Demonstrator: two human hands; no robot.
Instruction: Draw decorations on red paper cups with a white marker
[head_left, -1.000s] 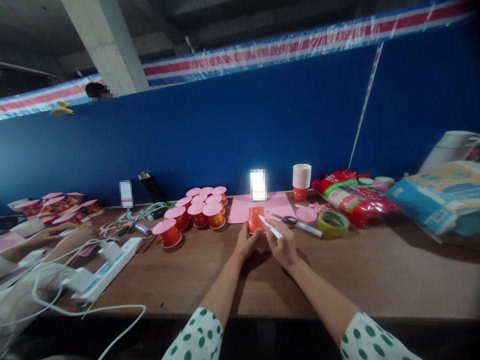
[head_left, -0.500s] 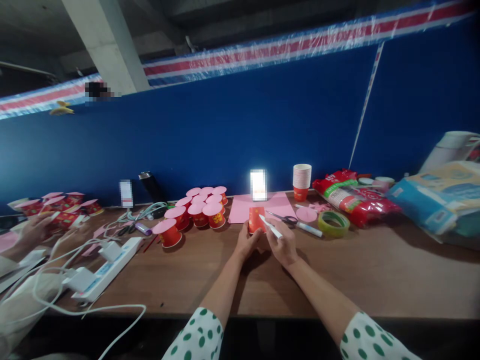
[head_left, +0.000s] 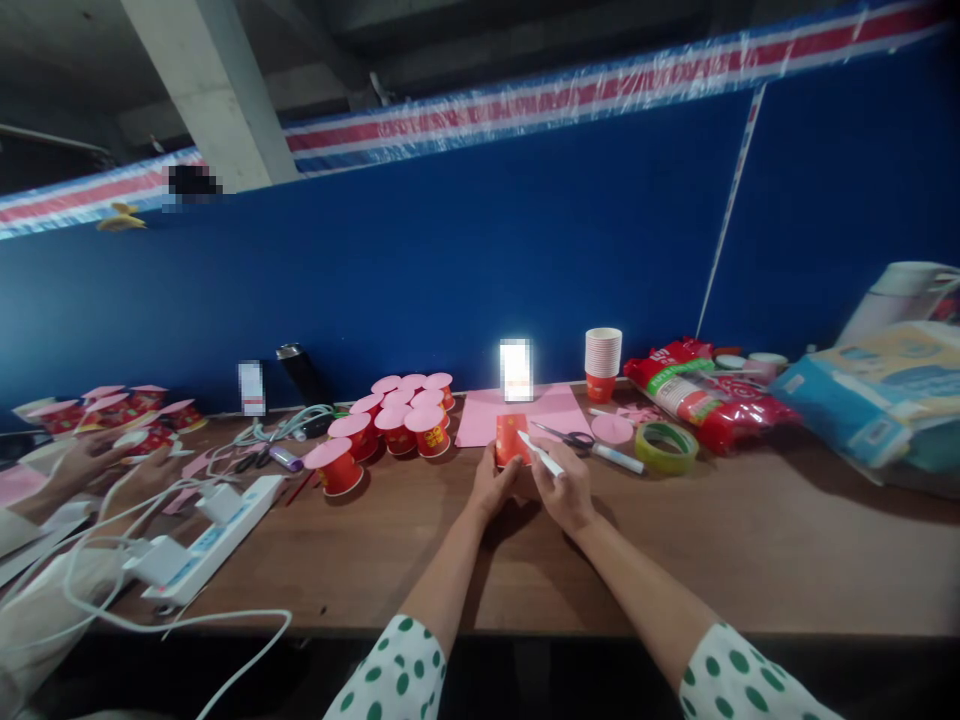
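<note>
My left hand [head_left: 496, 484] grips a red paper cup [head_left: 511, 436] above the table's middle. A white pen [head_left: 543, 456] is held in my right hand [head_left: 566, 490], its tip at the cup's right side. Behind the cup lies a pink sheet [head_left: 480, 420], with a bright blurred phone [head_left: 516, 370] upright at its back. To the left stand several red cups topped with pink discs [head_left: 349, 428]. Scissors [head_left: 577, 439], a pink disc [head_left: 613, 430] and a white marker [head_left: 619, 459] lie just right of my right hand.
A stack of cups [head_left: 603, 360], a tape roll [head_left: 666, 447], a red package [head_left: 705, 395] and a blue package [head_left: 862, 400] stand on the right. On the left are a power strip [head_left: 225, 540] with cables, a black bottle [head_left: 300, 372] and another person's hands [head_left: 142, 478].
My hands, the cup and the pen have hardly moved. At the far left, the other person's hands have shifted slightly around a red cup.
</note>
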